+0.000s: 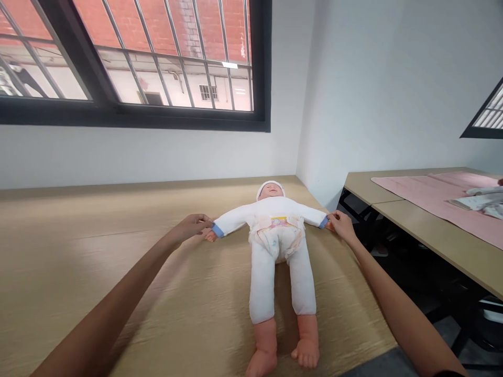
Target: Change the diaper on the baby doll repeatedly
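Note:
A baby doll point(281, 262) lies on its back on the wooden table point(98, 262), head toward the wall and bare feet toward me. It has a white cap point(271, 184), a white long-sleeved top with blue cuffs, and a printed diaper point(278, 233) around its hips. The doll's arms are spread wide to both sides. At the cuff on the left of the view, my left hand point(192, 226) pinches the sleeve end. My right hand point(341, 225) has its fingers closed at the opposite blue cuff point(324, 222), by the doll's hand.
A second table point(424, 222) stands to the right across a gap, with a pink cloth point(424, 191) and a bundled white fabric point(481, 201) on it. Behind the doll are a white wall and a barred window point(176, 118).

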{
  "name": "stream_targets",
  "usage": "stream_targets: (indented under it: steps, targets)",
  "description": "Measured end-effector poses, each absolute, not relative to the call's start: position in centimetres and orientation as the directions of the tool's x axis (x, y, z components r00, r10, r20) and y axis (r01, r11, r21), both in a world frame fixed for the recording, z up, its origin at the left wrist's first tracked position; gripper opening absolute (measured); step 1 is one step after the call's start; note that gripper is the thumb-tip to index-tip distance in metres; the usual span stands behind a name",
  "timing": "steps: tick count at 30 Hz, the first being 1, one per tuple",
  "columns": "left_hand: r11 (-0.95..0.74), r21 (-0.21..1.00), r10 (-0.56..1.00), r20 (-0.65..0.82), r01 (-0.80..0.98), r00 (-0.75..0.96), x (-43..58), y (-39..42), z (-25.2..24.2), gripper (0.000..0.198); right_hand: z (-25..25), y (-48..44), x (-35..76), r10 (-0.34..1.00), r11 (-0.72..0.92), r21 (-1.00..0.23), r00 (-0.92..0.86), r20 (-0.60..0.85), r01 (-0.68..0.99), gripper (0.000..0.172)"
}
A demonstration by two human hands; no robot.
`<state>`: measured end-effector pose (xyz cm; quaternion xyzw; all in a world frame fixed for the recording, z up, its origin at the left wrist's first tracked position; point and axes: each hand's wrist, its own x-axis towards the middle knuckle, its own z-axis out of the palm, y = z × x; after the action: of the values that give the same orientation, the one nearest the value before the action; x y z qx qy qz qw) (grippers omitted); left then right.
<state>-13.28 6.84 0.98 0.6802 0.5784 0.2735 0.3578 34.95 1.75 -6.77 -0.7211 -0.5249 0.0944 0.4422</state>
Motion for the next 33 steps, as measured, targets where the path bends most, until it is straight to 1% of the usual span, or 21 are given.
stream_targets:
  steps: [1, 3, 5, 6, 8, 10, 11, 14, 16, 18, 21, 23, 25, 28, 33]
  targets:
    - [-0.099, 0.806, 0.983, -0.013, 0.583, 0.185, -13.1, 6.8, 1.0, 0.029, -6.8, 1.7, 34.8, 0.842, -0.048, -0.729, 0.42, 0.338, 0.683, 0.024]
    - [-0.189, 0.801, 0.979, 0.106, 0.568, 0.176, -12.5, 6.4, 1.1, 0.033, -6.8, 1.5, 34.1, 0.839, 0.008, -0.691, 0.371, 0.398, 0.722, 0.026]
    - [-0.276, 0.782, 0.961, 0.224, 0.559, 0.16, -11.4, 5.9, 1.4, 0.036, -6.7, 1.5, 33.0, 0.823, 0.11, -0.625, 0.282, 0.493, 0.773, 0.029]
    - [-0.301, 0.775, 0.953, 0.254, 0.556, 0.163, -10.6, 5.7, 1.5, 0.037, -6.4, 1.6, 32.3, 0.815, 0.171, -0.592, 0.225, 0.534, 0.787, 0.03]
    - [-0.321, 0.777, 0.947, 0.25, 0.541, 0.203, -8.5, 5.5, 1.9, 0.039, -5.6, 2.4, 30.5, 0.812, 0.28, -0.563, 0.121, 0.571, 0.778, 0.032]
    - [-0.348, 0.779, 0.936, 0.258, 0.522, 0.238, -5.8, 6.1, 2.0, 0.037, -4.4, 3.9, 28.5, 0.832, 0.338, -0.602, 0.069, 0.55, 0.723, 0.034]
    - [-0.368, 0.775, 0.929, 0.288, 0.514, 0.231, -4.4, 6.6, 2.0, 0.036, -3.7, 4.8, 27.5, 0.845, 0.341, -0.636, 0.07, 0.529, 0.693, 0.035]
    - [-0.392, 0.783, 0.92, 0.317, 0.482, 0.232, -0.1, 8.6, 1.5, 0.035, -1.9, 7.3, 24.9, 0.897, 0.278, -0.737, 0.108, 0.428, 0.617, 0.037]
    - [-0.396, 0.78, 0.918, 0.334, 0.485, 0.213, 2.1, 9.8, 0.8, 0.03, -1.5, 8.5, 23.5, 0.916, 0.288, -0.76, 0.065, 0.396, 0.583, 0.035]
    - [-0.407, 0.768, 0.913, 0.36, 0.495, 0.192, 3.4, 10.7, 0.1, 0.024, -1.7, 8.9, 22.7, 0.914, 0.328, -0.771, 0.022, 0.405, 0.546, 0.03]
    - [-0.441, 0.749, 0.897, 0.388, 0.494, 0.211, 3.6, 11.1, -0.6, 0.017, -2.2, 8.6, 22.2, 0.893, 0.375, -0.774, 0.028, 0.45, 0.51, 0.023]
    - [-0.46, 0.744, 0.888, 0.386, 0.485, 0.251, 3.1, 10.9, -0.6, 0.021, -2.4, 8.2, 22.3, 0.885, 0.399, -0.763, 0.004, 0.465, 0.509, 0.022]
    - [-0.48, 0.737, 0.876, 0.379, 0.475, 0.298, 2.5, 10.5, -0.4, 0.026, -2.4, 8.0, 22.6, 0.888, 0.413, -0.75, -0.045, 0.458, 0.517, 0.024]
    - [-0.525, 0.706, 0.847, 0.378, 0.475, 0.374, 2.0, 10.0, 0.3, 0.025, -2.4, 8.0, 23.0, 0.892, 0.423, -0.743, -0.094, 0.442, 0.518, 0.024]
    - [-0.54, 0.71, 0.824, 0.337, 0.452, 0.455, 2.1, 9.6, 1.0, 0.024, -2.5, 8.3, 23.2, 0.898, 0.423, -0.781, -0.097, 0.429, 0.46, 0.02]
